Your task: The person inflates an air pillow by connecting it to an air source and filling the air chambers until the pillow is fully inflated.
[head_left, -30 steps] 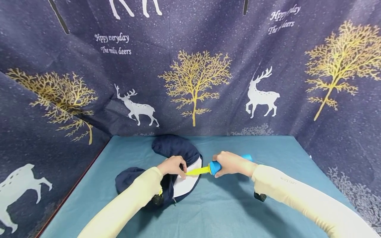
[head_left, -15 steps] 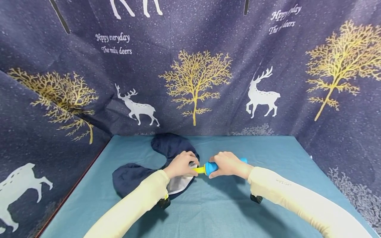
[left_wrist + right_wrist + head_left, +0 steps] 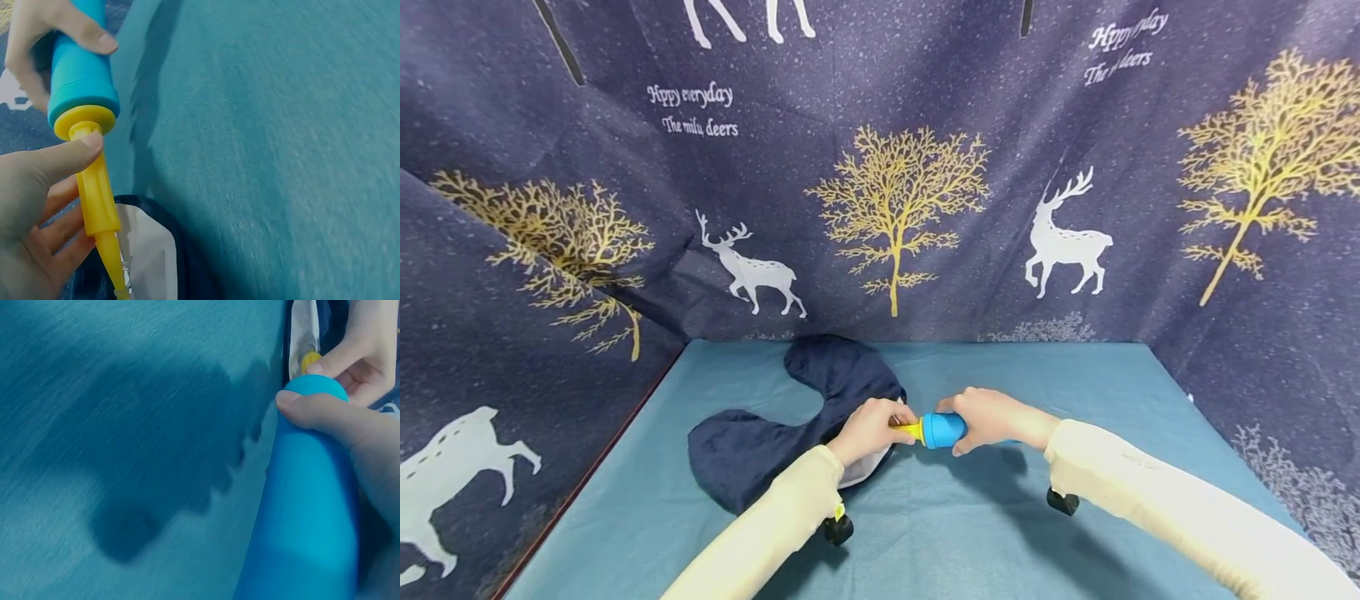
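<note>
A blue hand air pump (image 3: 943,430) with a yellow nozzle (image 3: 97,194) lies level between my hands, above the cloth. My right hand (image 3: 992,418) grips the blue barrel, thumb along its side near the front end. My left hand (image 3: 874,427) holds the nozzle close to the barrel, its thumb on top and fingers beneath. Under my left hand lies a navy U-shaped neck pillow (image 3: 737,458), its white inside (image 3: 153,262) showing at an opening. In the left wrist view the nozzle's tip points down at that opening, beside a small clear shiny part.
A teal cloth (image 3: 940,533) covers the table. Dark blue curtains (image 3: 962,250) printed with deer and trees hang at the back and both sides. Black wrist cameras (image 3: 838,529) hang under both forearms.
My left hand has moved right along the nozzle, from its tip up to near the barrel. Less of the nozzle and of the pillow's white inside shows. My right hand still grips the pump.
</note>
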